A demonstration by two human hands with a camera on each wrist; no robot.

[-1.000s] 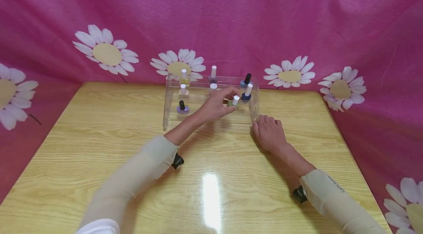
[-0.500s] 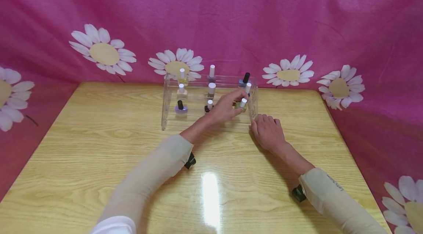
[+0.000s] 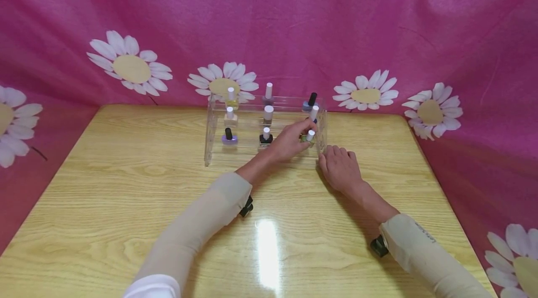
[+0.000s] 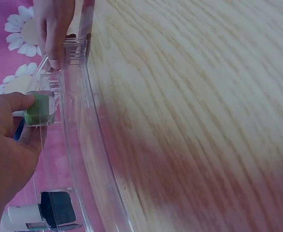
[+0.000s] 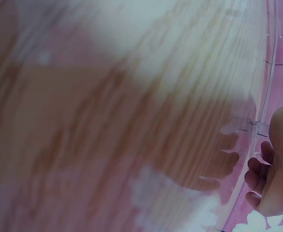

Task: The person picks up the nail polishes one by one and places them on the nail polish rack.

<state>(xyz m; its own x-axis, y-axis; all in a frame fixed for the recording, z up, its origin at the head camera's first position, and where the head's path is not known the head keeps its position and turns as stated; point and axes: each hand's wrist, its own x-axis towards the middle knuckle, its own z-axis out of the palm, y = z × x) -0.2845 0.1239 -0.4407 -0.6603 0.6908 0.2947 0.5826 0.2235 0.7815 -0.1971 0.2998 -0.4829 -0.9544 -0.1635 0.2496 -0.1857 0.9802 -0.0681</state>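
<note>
A clear tiered display rack (image 3: 208, 148) stands at the back of the table, nail polish bottles on its steps. At the bottom step's right end, my left hand (image 3: 289, 143) pinches a green nail polish bottle (image 4: 39, 110) with a white cap, thumb and fingers around it. Just behind is a dark blue bottle (image 3: 314, 112), partly hidden by the fingers. To the left on the same step sits a black bottle (image 3: 265, 139) with a white cap. My right hand (image 3: 341, 168) rests at the rack's right front corner, fingers loosely bent, appearing to touch its side.
A purple bottle (image 3: 229, 138) occupies the bottom step's left end. Pale pink (image 3: 231, 119) and greyish (image 3: 268, 115) bottles share the middle step. Yellow, lilac and light blue (image 3: 310, 103) ones stand on top. A pink daisy cloth (image 3: 294, 27) hangs behind the wooden table (image 3: 138, 172).
My left hand has moved right and slightly down with the green nail polish bottle, to the bottom step's right end, uncovering the black bottle. The right hand has stayed at the corner.
</note>
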